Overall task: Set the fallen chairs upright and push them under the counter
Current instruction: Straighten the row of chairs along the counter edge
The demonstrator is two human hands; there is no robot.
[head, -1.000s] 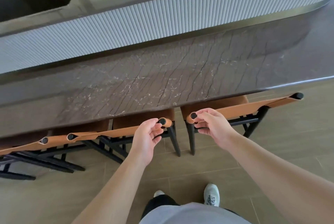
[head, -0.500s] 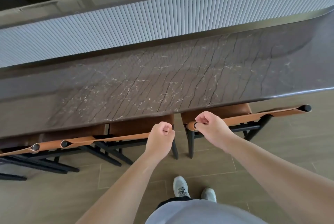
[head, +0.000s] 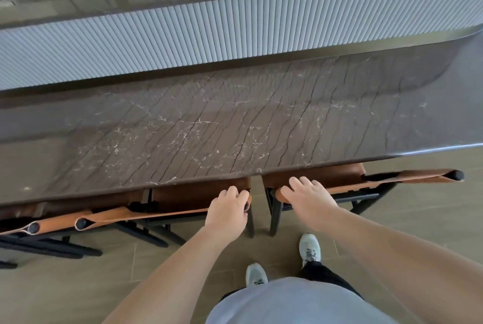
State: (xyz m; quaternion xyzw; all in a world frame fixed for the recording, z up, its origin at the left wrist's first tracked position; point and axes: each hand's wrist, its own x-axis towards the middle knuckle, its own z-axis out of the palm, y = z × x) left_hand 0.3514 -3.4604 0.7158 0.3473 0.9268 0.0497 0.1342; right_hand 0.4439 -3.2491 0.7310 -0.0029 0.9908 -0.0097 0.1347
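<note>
Chairs stand upright at the surface's [head: 235, 119] near edge: left hand [head: 226, 212] curls around one backrest [head: 162, 212] end, right hand [head: 307, 197] rests loosely spread on the neighbouring backrest [head: 407, 177].

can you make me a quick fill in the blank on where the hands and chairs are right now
1. The left hand grips the backrest end of the chair directly on its ____ side.
2. The right hand lies on the backrest of the other chair, its fingers ____ rather than curled.
3. Both chairs stand ____ on the floor, seats tucked beneath the counter.
4. Between the arms, two ____ shoes show on the tiled floor.

Missing words: left; straight; upright; white
</note>
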